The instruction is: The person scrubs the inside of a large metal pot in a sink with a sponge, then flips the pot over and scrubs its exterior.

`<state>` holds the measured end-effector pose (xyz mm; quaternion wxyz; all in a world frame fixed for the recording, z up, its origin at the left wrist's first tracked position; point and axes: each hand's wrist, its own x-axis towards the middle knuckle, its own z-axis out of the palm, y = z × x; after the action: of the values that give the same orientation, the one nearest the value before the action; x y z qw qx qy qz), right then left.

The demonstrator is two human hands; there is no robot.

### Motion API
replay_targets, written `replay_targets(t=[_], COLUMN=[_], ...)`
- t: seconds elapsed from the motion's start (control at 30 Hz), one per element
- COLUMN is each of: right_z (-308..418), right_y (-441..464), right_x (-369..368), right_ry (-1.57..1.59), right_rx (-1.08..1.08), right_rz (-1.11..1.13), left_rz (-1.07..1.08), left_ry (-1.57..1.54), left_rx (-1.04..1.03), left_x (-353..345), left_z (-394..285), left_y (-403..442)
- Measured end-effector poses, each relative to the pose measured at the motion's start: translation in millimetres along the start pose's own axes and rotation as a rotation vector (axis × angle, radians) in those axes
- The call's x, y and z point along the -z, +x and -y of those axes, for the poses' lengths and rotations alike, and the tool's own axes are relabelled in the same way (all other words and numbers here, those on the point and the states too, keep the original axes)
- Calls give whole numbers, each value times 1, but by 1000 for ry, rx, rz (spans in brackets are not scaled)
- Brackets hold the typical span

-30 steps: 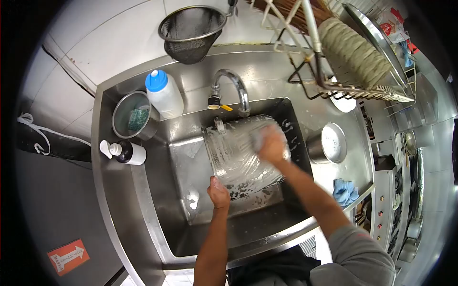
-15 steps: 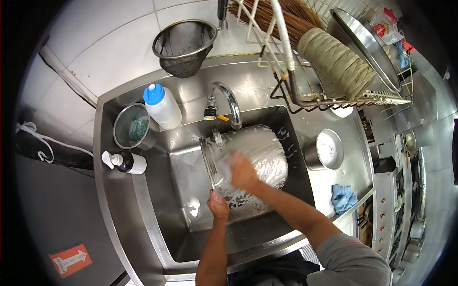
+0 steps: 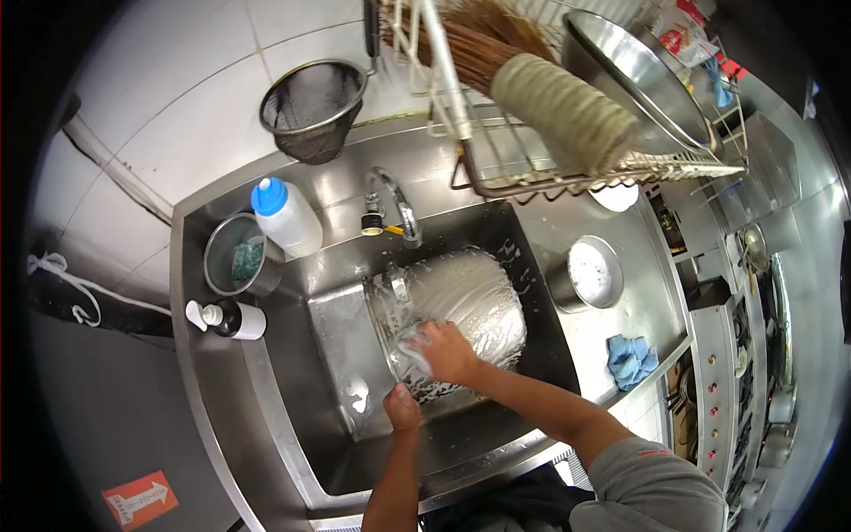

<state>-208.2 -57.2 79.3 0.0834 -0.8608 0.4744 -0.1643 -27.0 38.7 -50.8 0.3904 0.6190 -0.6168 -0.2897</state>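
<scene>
A large soapy metal pot [image 3: 483, 306] lies on its side in the sink basin [image 3: 341, 355], its rim toward the left. My left hand [image 3: 402, 408] is closed on the lower edge of that rim. Against the pot's side near the rim, my right hand [image 3: 445, 351] presses a pale scrubbing pad [image 3: 414, 344], its fingers wrapped round it. The faucet [image 3: 394, 199] arches over the back of the basin, just above the pot. White foam [image 3: 356, 393] sits on the basin floor.
Left of the basin are a blue-capped bottle [image 3: 288, 217], a metal container [image 3: 235, 257] with a green scourer and a pump bottle [image 3: 228, 318]. To the right are a pot of suds [image 3: 592, 272] and a blue cloth [image 3: 631, 361]. A wire rack [image 3: 532, 189] and strainer [image 3: 315, 106] hang above.
My right hand has moved with the pad from the pot's far side toward its rim. My left hand stays at the rim. The camera view has shifted, with the rack now further left.
</scene>
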Motion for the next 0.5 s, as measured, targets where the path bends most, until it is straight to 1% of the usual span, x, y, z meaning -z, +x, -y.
replay_targets(t=[0.03,0.07,0.1,0.13,0.17,0.2,0.23,0.27,0.3,0.37,0.4,0.43,0.47,0.5], right_z=[-14,-32,-82,-76,-93,-92,-89,-79,-63,-21,-4,6,11,13], right_y=[-9,-19,-40,-26,-35,-43,-54,-67,-81,-104,-114,-121,-121,-124], right_x=[9,19,-6,45,55,50,44,35,25,37,45,59,83,108], right_ry=[-20,-37,-199,-324,-276,-336,-402,-396,-386,-237,-106,27,-7,-38], right_rx=[-102,-196,-331,-686,-754,-725,-690,-641,-593,-466,-505,-541,-552,-563], right_rz=[-35,-68,-167,-58,-28,-32,-40,-18,8,179,97,15,-64,-140], left_rz=[51,52,26,2,-34,-75,-114,-156,-163,123,117,227,335,328], left_ry=[23,19,42,67,42,10,155,300,292,877,877,780,681,683], left_rx=[34,28,122,220,249,269,190,115,111,-104,-104,-226,-345,-338], left_x=[7,10,19,26,29,26,10,-5,-6,-6,-15,-26,-34,-39], left_z=[-11,-21,-48,-71,-89,-104,-97,-89,-105,-146,-149,-146,-147,-151], left_y=[6,15,36,56,74,94,109,122,131,140,137,134,133,134])
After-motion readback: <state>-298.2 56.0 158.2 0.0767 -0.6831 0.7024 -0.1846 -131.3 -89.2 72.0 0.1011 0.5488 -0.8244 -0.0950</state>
